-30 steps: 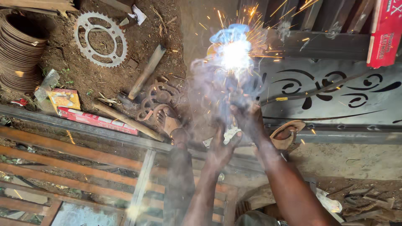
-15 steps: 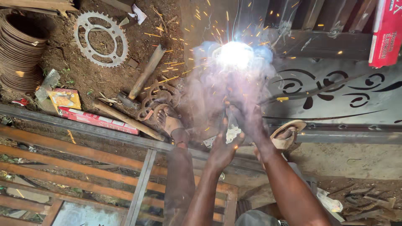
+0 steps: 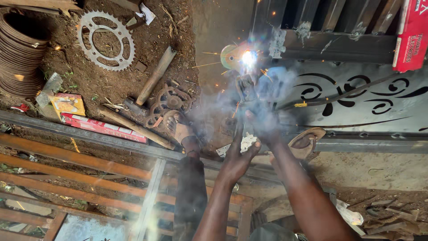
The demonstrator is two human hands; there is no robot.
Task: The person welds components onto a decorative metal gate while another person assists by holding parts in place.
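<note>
On bare brown earth littered with scrap, seen from above. Far left, a stack of rusty rings (image 3: 20, 53), ribbed and round. Beside it a toothed steel sprocket (image 3: 106, 41), flat in the dirt. Below, a yellow packet (image 3: 67, 103) and a long red carton (image 3: 103, 127), lying against a grey steel bar (image 3: 89, 136). Rust-orange frame rails (image 3: 76, 178) running across the lower left. Near centre, two wooden-handled hammers (image 3: 151, 80), crossed close to a rusted spoked wheel casting (image 3: 171, 100). Left hand (image 3: 238, 154) open, fingers spread, a pale crumpled scrap (image 3: 246, 142) against the palm. Right hand (image 3: 261, 122) wrapped around a welding holder (image 3: 246, 89), half lost in smoke; grip itself blurred. White-blue arc (image 3: 248, 57) burning at the holder's tip, on the edge of a dark steel gate (image 3: 339, 49), sparks scattering. Black cable (image 3: 339, 96) trailing right across a grey panel with cut-out scrollwork (image 3: 365, 107). Worn sandal (image 3: 307, 142) on the lower rail. Red box (image 3: 410, 35) at far right.
</note>
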